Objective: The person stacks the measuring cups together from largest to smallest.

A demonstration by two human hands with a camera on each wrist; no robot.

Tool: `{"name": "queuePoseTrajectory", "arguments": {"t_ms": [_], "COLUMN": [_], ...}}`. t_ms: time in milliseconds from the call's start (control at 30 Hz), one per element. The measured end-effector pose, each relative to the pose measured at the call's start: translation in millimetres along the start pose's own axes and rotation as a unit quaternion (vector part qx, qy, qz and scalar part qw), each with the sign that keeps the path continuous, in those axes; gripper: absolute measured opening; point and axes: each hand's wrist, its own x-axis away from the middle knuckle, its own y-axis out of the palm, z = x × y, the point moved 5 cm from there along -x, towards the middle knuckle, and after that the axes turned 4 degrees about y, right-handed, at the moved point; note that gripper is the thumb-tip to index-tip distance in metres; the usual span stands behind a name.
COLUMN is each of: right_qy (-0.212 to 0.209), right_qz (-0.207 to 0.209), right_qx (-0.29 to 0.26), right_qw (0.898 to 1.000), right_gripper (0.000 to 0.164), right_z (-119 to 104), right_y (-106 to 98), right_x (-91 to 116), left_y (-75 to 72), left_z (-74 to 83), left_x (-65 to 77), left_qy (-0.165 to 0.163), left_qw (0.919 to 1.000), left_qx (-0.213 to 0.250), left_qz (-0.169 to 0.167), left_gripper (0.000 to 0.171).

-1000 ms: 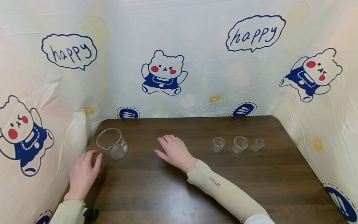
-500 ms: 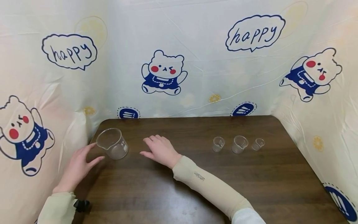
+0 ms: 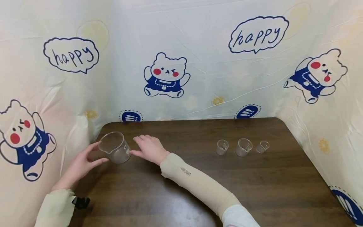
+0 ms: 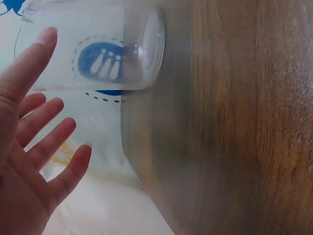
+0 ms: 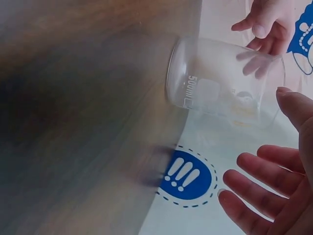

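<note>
And here comes the right hand [image 3: 150,149], sliding across to the beaker [image 3: 117,154] and closing the gap! The left hand [image 3: 80,165] waits at the opposite side, so we now have the glass flanked, upright on the table [image 3: 181,192], and within reach of both, though ungripped. Fingers are spread on each hand; whether a tip touches glass, we can't tell. Three small beakers [image 3: 244,149] stand well apart from it, beyond the right hand. We read "500ml" on the beaker, "LetsSlim" on the right sleeve [image 3: 198,186], "happy" twice on the curtain [image 3: 204,85] behind.
</note>
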Motion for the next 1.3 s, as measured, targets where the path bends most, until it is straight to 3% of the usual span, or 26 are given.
{"name": "queuePoseTrajectory", "arguments": {"t_ms": [433,733,900,1300], "right_qy": [0.043,0.065,0.078,0.089], "right_qz": [-0.042,-0.062,-0.065,-0.057], "right_qx": [-0.091,-0.151,-0.159,-0.182], "right_qw": [0.994,0.984,0.982,0.978], "right_gripper": [0.064,0.061,0.059,0.062], "right_z": [-10.1,-15.3,-17.6,-18.3], "right_y": [20.5,29.0,28.5,36.7], "right_x": [-30.4,-36.2,-38.0,-42.6], "left_y": [3.1,8.3,9.3,9.5], "left_z": [-5.1,-14.4,-16.8,-16.8], "left_x": [-7.5,-10.4,-12.7,-13.5], "left_qy": [-0.012,-0.010,-0.004,-0.024], "left_qw": [0.9986,0.9922,0.9906,0.9842], "left_qx": [0.039,0.107,0.123,0.162], "left_qz": [-0.033,-0.063,-0.060,-0.068], "left_gripper": [0.077,0.073,0.066,0.067]}}
